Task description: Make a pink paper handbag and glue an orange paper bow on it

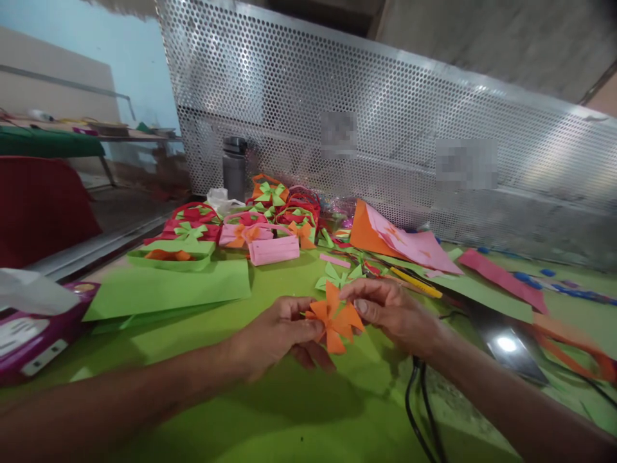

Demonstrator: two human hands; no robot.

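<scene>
Between my hands, above the green tabletop, is an orange flower cut-out with pointed petals. My left hand pinches its left petal between thumb and fingers. On the other side, my right hand has thumb and forefinger closed on an upper right petal. Just behind the orange flower lies a light green flower cut-out, partly covered by it. A small pink strip lies beyond that one.
Several small bags with bows, including a pink bag, cluster at the back beside a grey bottle. Green sheets lie left, near a purple tissue box. Right are a yellow cutter, a phone and black cables. A perforated metal panel stands behind.
</scene>
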